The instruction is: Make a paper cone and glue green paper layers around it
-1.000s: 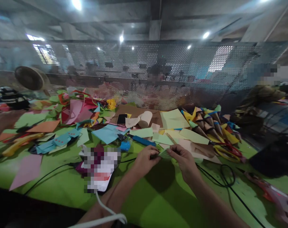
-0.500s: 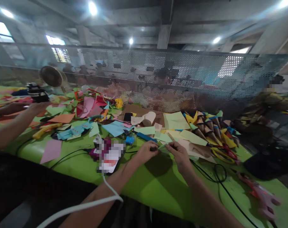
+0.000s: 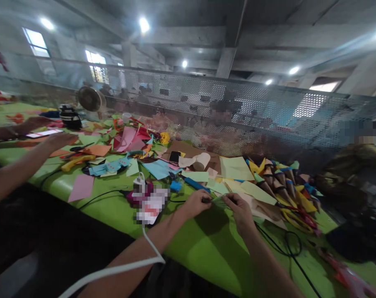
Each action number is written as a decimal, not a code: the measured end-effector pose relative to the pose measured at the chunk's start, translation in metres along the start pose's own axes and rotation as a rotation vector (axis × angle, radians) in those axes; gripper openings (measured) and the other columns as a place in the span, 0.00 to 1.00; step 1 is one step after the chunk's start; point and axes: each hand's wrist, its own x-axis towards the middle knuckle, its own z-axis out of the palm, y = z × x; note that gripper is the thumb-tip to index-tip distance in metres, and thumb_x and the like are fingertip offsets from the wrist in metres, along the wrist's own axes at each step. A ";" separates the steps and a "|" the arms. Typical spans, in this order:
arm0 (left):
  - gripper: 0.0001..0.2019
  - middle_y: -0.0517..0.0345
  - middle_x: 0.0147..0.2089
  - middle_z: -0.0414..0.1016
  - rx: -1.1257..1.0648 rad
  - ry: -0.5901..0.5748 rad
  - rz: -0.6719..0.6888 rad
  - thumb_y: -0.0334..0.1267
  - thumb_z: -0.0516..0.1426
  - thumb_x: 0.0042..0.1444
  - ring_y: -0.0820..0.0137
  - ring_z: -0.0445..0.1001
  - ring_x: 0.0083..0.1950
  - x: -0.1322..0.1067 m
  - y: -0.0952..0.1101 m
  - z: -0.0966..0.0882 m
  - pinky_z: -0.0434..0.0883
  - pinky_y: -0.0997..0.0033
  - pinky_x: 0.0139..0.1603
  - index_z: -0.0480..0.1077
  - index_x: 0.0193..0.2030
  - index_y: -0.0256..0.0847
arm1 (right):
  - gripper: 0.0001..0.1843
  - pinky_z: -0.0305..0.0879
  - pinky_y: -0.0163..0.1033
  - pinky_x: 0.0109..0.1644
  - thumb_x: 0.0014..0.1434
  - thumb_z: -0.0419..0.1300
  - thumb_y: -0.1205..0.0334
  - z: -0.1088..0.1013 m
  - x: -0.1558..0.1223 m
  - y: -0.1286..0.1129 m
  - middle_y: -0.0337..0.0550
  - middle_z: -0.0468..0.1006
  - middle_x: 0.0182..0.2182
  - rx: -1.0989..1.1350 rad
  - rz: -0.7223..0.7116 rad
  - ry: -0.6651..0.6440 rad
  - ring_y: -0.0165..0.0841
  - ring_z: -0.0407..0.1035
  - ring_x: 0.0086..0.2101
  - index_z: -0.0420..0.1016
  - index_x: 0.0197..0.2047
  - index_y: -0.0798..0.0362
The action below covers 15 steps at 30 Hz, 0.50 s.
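Note:
My left hand [image 3: 198, 203] and my right hand [image 3: 241, 208] meet over the green table [image 3: 206, 244]. Between their pinched fingers they hold a small light-green paper piece [image 3: 218, 199], each hand gripping one end. Just beyond the hands lie pale green and cream paper sheets [image 3: 256, 191]. A row of paper cones [image 3: 276, 174] lies to the right of them.
Coloured paper scraps [image 3: 126, 145] cover the far half of the table. Another person's arms [image 3: 23, 161] reach in from the left. A black cable [image 3: 287, 244] loops at the right, a white cable [image 3: 138, 260] crosses the near edge. A perforated metal screen [image 3: 206, 103] stands behind the table.
The camera has swung left and tilted, showing more of the left side and the other person's arms. My hands stay together on the green paper piece.

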 end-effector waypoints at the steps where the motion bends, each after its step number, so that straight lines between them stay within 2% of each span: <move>1: 0.03 0.54 0.39 0.77 -0.002 -0.001 -0.003 0.30 0.62 0.49 0.66 0.74 0.42 0.000 0.000 0.000 0.71 0.68 0.46 0.78 0.31 0.38 | 0.22 0.61 0.41 0.36 0.39 0.73 0.43 0.001 0.000 0.000 0.37 0.74 0.23 0.004 0.003 -0.002 0.35 0.65 0.28 0.76 0.27 0.53; 9: 0.05 0.56 0.38 0.77 -0.038 0.014 -0.032 0.28 0.62 0.45 0.66 0.74 0.41 0.001 0.003 -0.001 0.70 0.67 0.46 0.77 0.29 0.39 | 0.21 0.62 0.40 0.36 0.40 0.73 0.44 0.002 -0.001 -0.003 0.37 0.75 0.24 0.012 0.007 -0.017 0.35 0.66 0.29 0.77 0.28 0.52; 12: 0.01 0.56 0.37 0.76 -0.069 0.050 -0.054 0.32 0.63 0.48 0.66 0.73 0.40 0.002 0.001 -0.001 0.70 0.69 0.44 0.76 0.29 0.38 | 0.22 0.64 0.41 0.39 0.45 0.70 0.43 0.000 -0.001 -0.004 0.40 0.78 0.27 0.023 0.008 -0.014 0.37 0.69 0.32 0.79 0.33 0.53; 15: 0.04 0.56 0.37 0.76 -0.107 0.097 -0.091 0.35 0.63 0.50 0.67 0.73 0.40 0.002 0.002 -0.003 0.69 0.69 0.43 0.76 0.29 0.37 | 0.23 0.64 0.43 0.43 0.47 0.69 0.42 -0.002 0.000 -0.002 0.43 0.80 0.33 0.025 -0.007 0.008 0.40 0.70 0.37 0.80 0.37 0.52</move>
